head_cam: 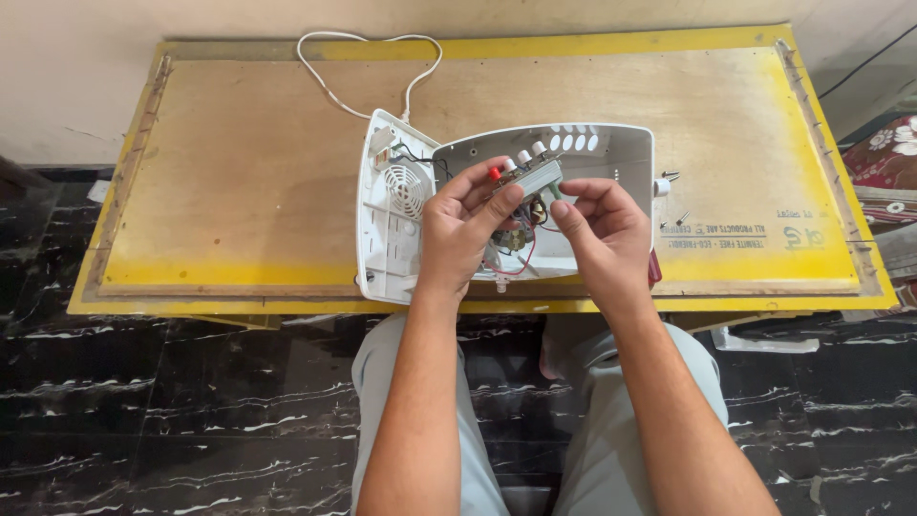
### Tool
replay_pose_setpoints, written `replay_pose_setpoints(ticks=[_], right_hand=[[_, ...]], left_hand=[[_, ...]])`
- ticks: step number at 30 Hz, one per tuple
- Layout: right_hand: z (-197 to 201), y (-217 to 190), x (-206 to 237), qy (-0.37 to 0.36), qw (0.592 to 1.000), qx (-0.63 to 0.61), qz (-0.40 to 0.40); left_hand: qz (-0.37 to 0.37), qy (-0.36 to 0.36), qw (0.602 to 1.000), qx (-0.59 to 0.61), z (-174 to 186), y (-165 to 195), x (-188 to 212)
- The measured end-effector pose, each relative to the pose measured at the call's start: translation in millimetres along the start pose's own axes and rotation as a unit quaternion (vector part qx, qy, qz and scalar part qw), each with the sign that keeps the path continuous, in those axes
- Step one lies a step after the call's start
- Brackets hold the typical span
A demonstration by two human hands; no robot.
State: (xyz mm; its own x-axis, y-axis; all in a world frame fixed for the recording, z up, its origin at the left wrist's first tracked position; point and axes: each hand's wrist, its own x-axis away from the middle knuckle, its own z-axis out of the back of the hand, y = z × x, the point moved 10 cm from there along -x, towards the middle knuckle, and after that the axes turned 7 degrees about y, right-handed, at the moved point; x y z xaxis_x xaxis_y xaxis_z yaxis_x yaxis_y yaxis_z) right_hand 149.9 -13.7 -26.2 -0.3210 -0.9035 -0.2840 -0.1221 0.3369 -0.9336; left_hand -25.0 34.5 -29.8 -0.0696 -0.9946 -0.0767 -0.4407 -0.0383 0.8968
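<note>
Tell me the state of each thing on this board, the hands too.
White appliance casing: opened, two halves apart, insides showing.
Back half with fan grille: lying flat on the board.
Control part with knobs: lifted, held in both hands, wires attached.
White cord: looped loose on the board, plug end not visible.
Left hand: gripping the part.
Right hand: pinching the part.
Screws: loose on the board.

The switch assembly (528, 179) sits between the left hand (460, 229) and right hand (604, 234), above the open casing (626, 153) on the board (239, 172). The fan grille (405, 189) lies left of the left hand; the cord (330, 76) runs behind both.
</note>
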Motion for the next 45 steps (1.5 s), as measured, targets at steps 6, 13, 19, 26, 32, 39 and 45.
replay_pose_setpoints(ticks=[6,13,19,26,32,39,45], right_hand=[[1.5,1.7,0.7,-0.009,1.000,0.017,-0.010],[-0.9,-0.5,0.5,-0.024,0.999,0.021,-0.004],[-1.7,-2.1,3.3,-0.039,0.999,0.030,0.006],[-4.2,-5.4,2.5,-0.042,0.999,0.020,0.010],[4.8,-5.3,-0.1,-0.013,1.000,-0.008,-0.015],[14.9,2.6,-6.3,-0.043,0.993,-0.097,-0.054],[29.4,-3.1,-14.5,-0.023,0.996,-0.080,-0.039]], left_hand=[[0.008,-0.005,1.000,-0.009,-2.2,-0.3,0.5],[0.012,-0.011,1.000,-0.010,-1.4,-0.2,-0.5],[0.018,-0.003,1.000,-0.003,-0.9,-2.2,-1.2],[0.018,0.024,0.999,-0.009,-0.5,-4.7,-4.0],[0.013,0.009,1.000,0.007,-0.9,-2.9,-2.7],[0.017,0.004,1.000,0.005,-0.9,-3.0,-1.6],[0.011,-0.009,1.000,0.004,-1.7,-0.5,-2.3]])
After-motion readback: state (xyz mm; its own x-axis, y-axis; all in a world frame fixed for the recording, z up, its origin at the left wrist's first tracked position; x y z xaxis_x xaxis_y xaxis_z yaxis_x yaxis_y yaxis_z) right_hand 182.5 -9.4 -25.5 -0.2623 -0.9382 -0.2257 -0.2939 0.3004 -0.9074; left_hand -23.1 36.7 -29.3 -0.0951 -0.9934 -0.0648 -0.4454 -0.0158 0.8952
